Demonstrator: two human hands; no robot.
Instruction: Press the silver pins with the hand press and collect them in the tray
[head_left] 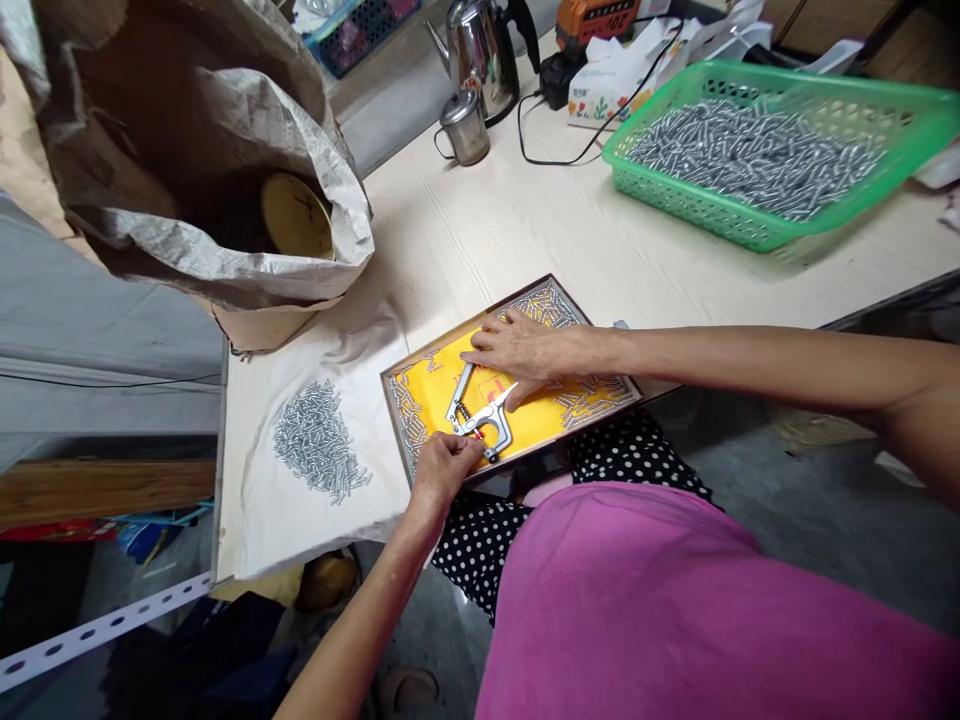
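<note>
A pair of silver hand pliers [501, 425] with a spring between its arms lies over a shallow box [517, 452] with a yellow bottom. My right hand [517, 350] spans the handles, fingers on the far one and thumb by the near one. At the jaw end, my left hand [448, 462] has thumb and forefinger pinched together; what is between them is too small to make out. A red bit shows at the jaws. Small silver metal pieces [589, 400] lie along the box's sides and in its far corner.
A pile of small silver pieces [319, 440] lies on white cloth at left. Behind it stands a large open sack [277, 295]. A green basket [697, 205] of silver pieces sits at far right. A metal cup [466, 135], kettle [487, 60] and black cable [559, 162] are at the back.
</note>
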